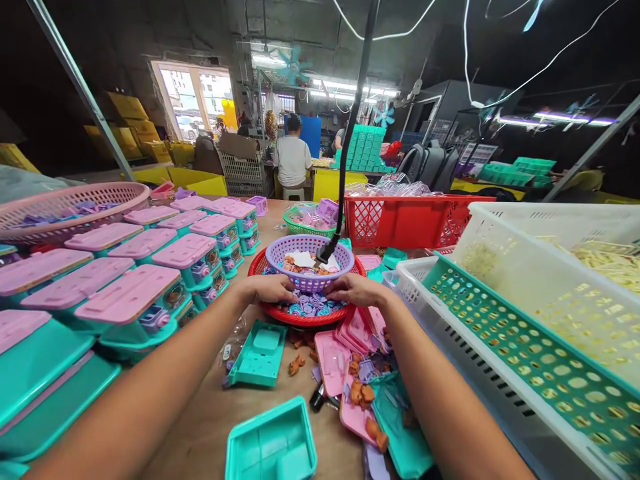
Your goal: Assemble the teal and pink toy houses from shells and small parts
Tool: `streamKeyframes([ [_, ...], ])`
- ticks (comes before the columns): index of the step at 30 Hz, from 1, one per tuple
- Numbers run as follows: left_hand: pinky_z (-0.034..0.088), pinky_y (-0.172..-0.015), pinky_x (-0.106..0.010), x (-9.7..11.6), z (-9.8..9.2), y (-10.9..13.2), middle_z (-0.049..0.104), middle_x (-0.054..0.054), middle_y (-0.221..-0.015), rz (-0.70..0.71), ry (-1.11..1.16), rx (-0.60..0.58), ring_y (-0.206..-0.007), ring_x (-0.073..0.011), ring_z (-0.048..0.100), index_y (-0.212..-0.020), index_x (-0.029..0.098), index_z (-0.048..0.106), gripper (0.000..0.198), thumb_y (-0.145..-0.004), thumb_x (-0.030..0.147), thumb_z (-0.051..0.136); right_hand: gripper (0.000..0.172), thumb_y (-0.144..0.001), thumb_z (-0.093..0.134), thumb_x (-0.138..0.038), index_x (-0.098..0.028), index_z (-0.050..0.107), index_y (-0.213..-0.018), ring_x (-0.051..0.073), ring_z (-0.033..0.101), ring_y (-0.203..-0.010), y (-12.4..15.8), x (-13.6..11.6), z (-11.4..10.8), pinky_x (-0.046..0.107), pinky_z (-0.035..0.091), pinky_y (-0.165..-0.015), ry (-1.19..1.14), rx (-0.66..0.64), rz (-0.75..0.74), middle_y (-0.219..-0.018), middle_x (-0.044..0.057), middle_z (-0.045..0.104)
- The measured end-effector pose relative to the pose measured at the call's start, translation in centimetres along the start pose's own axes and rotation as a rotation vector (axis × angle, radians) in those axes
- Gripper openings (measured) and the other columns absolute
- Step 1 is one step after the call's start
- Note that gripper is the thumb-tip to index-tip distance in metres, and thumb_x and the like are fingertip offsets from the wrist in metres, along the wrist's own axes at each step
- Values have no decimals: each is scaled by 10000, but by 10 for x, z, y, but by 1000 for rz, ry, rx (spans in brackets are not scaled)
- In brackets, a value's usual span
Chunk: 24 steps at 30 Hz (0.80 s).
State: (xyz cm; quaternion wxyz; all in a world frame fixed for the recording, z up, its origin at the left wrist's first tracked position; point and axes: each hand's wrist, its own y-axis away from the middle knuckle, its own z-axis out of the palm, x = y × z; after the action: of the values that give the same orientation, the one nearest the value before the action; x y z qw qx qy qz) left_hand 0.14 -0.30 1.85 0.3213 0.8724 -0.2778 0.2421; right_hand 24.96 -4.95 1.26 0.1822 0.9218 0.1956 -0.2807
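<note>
My left hand reaches into the front of a red basket, its fingers drawn together at a heap of small purple and blue plastic parts. Opposite it, my right hand has curled fingers at the same heap. Both hands are close to the lower front of a lavender basket, which sits in the red one and holds brown and white pieces. Whether the fingertips grip parts or the basket's underside is hidden. Nearer me lie a teal tray and an open teal box.
Stacked pink-lidded teal boxes fill the left side. Pink panels and brown figures lie scattered below my right hand. White crates stand at right. A black pole hangs down to the lavender basket. A person sits further back.
</note>
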Motion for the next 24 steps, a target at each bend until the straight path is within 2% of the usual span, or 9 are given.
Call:
streamKeyframes([
  [3, 445, -593, -259, 2, -1, 4, 694, -60, -772, -39, 195, 29, -675, -166, 577, -762, 147, 663, 600, -612, 727, 685, 322, -887, 500, -156, -84, 720, -1110, 140, 662, -843, 0, 3, -2, 229, 519, -758, -98, 56, -15, -1017, 74, 751],
  [6, 453, -662, -255, 4, -3, 8, 736, -81, -995, -84, 359, 94, -871, -208, 617, -858, 165, 709, 641, -588, 747, 705, 316, -870, 474, -117, -55, 721, -1056, 148, 665, -842, -2, 3, -2, 249, 519, -801, -150, 130, -27, -981, 91, 752],
  [9, 468, -766, -300, 5, -6, 5, 740, -131, -1091, -173, 512, 173, -1056, -280, 612, -799, 159, 734, 721, -696, 835, 504, 280, -876, 509, -158, -82, 721, -1043, 161, 668, -896, -5, 3, -3, 261, 511, -849, -179, 184, -61, -1002, 73, 749],
  [12, 472, -816, -366, 6, -5, -3, 761, -190, -953, -276, 656, 260, -1019, -324, 637, -714, 157, 722, 806, -761, 855, 322, 268, -878, 520, -173, -117, 722, -1044, 166, 665, -914, -6, 0, -6, 266, 504, -860, -174, 219, -86, -1009, 52, 749],
  [15, 485, -806, -387, 9, 1, -11, 762, -194, -839, -342, 801, 316, -879, -318, 674, -740, 167, 709, 711, -806, 791, 375, 255, -874, 528, -182, -132, 737, -1011, 176, 668, -884, -4, -3, -10, 277, 512, -835, -127, 211, -91, -968, 43, 757],
  [18, 510, -742, -363, 10, 9, -12, 756, -168, -782, -340, 978, 376, -740, -274, 691, -825, 164, 692, 544, -883, 642, 440, 297, -858, 524, -131, -165, 746, -1052, 179, 677, -959, 1, -6, -8, 279, 504, -900, -52, 172, -96, -1046, 33, 759],
  [21, 538, -707, -337, 10, 15, -12, 737, -111, -731, -262, 1170, 461, -688, -226, 689, -933, 157, 666, 325, -927, 442, 509, 342, -817, 562, -91, -216, 758, -1069, 200, 660, -1077, 2, -9, 1, 302, 466, -1001, 54, 155, -93, -1145, 28, 740],
  [24, 565, -718, -324, 8, 13, -19, 729, -75, -830, -152, 1352, 520, -737, -183, 687, -1051, 151, 636, 219, -939, 317, 546, 356, -817, 604, -110, -233, 741, -1121, 235, 585, -1222, -6, -10, 8, 340, 412, -1081, 167, 207, -74, -1274, 50, 680],
])
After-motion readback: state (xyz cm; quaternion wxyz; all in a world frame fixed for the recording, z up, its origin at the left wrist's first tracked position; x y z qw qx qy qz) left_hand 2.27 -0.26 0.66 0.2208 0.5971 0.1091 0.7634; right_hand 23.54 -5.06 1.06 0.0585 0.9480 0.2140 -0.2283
